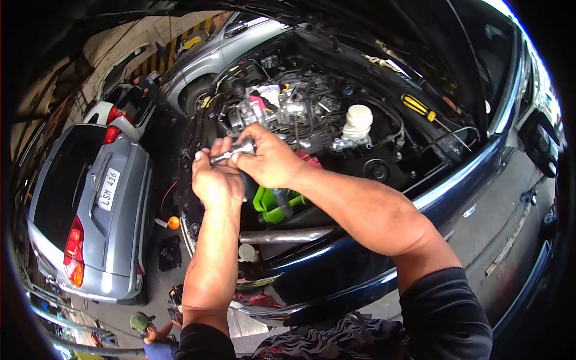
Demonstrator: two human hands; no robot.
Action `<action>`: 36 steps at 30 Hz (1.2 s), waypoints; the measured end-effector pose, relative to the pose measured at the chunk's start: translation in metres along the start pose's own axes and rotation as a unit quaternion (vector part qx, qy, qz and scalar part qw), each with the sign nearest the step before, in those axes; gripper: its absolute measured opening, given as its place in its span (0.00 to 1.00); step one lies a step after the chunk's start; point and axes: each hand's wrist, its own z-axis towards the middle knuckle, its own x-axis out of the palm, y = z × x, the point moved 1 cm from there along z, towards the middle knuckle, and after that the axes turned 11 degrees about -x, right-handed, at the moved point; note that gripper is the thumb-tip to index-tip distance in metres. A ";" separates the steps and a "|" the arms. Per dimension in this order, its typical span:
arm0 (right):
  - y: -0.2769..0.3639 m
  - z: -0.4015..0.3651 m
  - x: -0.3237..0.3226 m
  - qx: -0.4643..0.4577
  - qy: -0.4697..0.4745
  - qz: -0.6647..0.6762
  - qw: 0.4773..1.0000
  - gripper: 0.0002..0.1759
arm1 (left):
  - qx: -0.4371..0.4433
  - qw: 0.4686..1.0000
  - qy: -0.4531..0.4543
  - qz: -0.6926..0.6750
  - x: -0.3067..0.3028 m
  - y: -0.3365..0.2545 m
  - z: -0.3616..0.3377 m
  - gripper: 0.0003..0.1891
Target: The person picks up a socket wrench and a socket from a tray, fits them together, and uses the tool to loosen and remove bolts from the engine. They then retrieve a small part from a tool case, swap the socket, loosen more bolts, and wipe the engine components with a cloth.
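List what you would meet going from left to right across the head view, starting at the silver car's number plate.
Number plate → orange round object → left hand → right hand → white reservoir → yellow-and-black screwdriver handle → dark side mirror.

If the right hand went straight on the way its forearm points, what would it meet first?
Most likely the left hand, which sits just ahead of the right hand, by the far end of the metal tool. Depth is hard to judge from this one view.

Metal tool [240, 149] in bare fingers [258, 134]
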 end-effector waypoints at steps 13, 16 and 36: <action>-0.018 0.024 -0.028 0.032 -0.138 0.036 0.989 0.13 | -0.107 0.945 0.025 0.309 0.032 0.003 0.002 0.38; -0.020 0.035 -0.071 0.109 -0.273 0.059 0.954 0.11 | -0.011 0.812 0.121 0.571 0.001 -0.015 -0.020 0.45; -0.154 0.055 -0.188 0.361 -0.392 -0.008 0.846 0.07 | -0.035 0.385 0.428 0.817 -0.110 -0.032 -0.055 0.29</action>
